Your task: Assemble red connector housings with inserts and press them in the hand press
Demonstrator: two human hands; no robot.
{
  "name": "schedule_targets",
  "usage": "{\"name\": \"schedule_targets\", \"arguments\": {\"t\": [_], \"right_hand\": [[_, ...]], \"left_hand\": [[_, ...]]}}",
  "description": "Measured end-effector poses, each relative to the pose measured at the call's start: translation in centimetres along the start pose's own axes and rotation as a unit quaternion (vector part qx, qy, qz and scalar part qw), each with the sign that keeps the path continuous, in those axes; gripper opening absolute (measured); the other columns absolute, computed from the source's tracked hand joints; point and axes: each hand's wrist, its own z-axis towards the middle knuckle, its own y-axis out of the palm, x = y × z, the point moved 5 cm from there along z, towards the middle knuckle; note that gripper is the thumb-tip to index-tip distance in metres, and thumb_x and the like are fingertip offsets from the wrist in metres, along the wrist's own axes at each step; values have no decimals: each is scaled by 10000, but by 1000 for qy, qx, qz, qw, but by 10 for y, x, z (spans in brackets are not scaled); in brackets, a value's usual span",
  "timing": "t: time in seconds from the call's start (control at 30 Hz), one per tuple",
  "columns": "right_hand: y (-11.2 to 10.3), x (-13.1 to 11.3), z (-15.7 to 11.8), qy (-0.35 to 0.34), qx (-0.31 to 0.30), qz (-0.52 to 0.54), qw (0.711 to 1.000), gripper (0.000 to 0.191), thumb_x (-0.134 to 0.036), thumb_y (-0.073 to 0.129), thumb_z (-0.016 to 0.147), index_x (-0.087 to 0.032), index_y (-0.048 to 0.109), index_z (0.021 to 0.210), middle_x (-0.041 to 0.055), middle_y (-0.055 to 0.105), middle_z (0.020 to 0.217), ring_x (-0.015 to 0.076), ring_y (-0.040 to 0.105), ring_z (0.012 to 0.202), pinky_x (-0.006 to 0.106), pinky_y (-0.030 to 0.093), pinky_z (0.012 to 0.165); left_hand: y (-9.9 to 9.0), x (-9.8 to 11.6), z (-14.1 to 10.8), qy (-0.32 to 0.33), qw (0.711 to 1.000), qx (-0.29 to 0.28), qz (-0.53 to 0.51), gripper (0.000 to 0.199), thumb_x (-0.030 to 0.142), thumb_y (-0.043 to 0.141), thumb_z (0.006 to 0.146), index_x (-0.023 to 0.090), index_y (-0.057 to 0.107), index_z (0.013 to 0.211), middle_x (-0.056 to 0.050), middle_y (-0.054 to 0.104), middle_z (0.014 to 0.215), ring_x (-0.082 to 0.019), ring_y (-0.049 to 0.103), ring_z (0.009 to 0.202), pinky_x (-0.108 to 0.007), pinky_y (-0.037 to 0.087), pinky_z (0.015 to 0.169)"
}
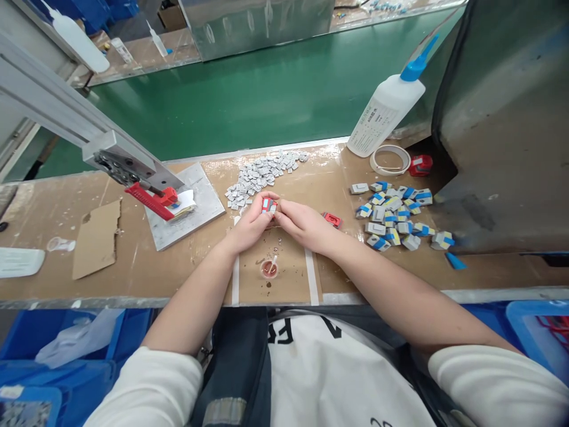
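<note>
Between my two hands is a small red toy car [269, 205] with pale blue and grey patches, partly covered by fingers. My left hand [249, 228] is closed around its left side. From the other side, my right hand [303, 224] pinches it with thumb and fingertips. Just right of my right hand lies a hollow red plastic part [332, 220]. A small round dish [269, 268] of reddish liquid, with a white stick in it, sits on the brown board below my hands. Many flat grey pieces [260, 177] are heaped beyond my hands.
Grey blocks with blue and yellow parts [393, 216] lie at the right, near a tape roll [390, 160] and a tilted white bottle [386, 112]. At left, a press with a red handle [151, 200] stands over a metal plate [207, 204]. Cardboard [96, 240] lies further left.
</note>
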Motion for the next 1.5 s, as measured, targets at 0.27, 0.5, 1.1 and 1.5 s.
{"name": "schedule_targets", "arguments": {"t": [0.27, 0.5, 1.1, 1.5], "right_hand": [[8, 4, 0, -20, 4, 32, 999, 245, -383, 430, 1047, -237, 422, 851, 16, 557, 848, 184, 501, 761, 314, 370, 707], [3, 0, 0, -12, 3, 57, 998, 220, -358, 460, 1015, -236, 419, 836, 12, 567, 838, 179, 504, 755, 316, 374, 709], [-2, -2, 0, -60, 127, 165, 976, 461, -488, 513, 1091, -225, 555, 1468, 140, 663, 1389, 282, 626, 1286, 478, 525, 1116], [-7, 4, -3, -27, 112, 177, 978, 565, -741, 394, 1068, -211, 578, 1138, 67, 681, 1023, 210, 655, 920, 366, 557, 857]], "left_hand": [[-1, 1, -6, 88, 979, 31, 184, 302, 337, 496, 1006, 220, 430, 1277, -48, 571, 1051, -191, 565, 876, -315, 489, 785], [2, 6, -8, 71, 978, 55, 190, 318, 277, 503, 971, 222, 434, 1276, -31, 557, 1023, -192, 544, 871, -328, 476, 804], [3, 26, -8, 232, 957, 144, 95, 304, 497, 566, 1084, 267, 491, 1267, -163, 618, 1508, -263, 578, 1447, -487, 499, 1168], [0, 48, -26, 370, 842, 165, 355, 373, 314, 819, 941, 223, 694, 1280, -106, 777, 1191, -232, 738, 1103, -380, 617, 929]]}}
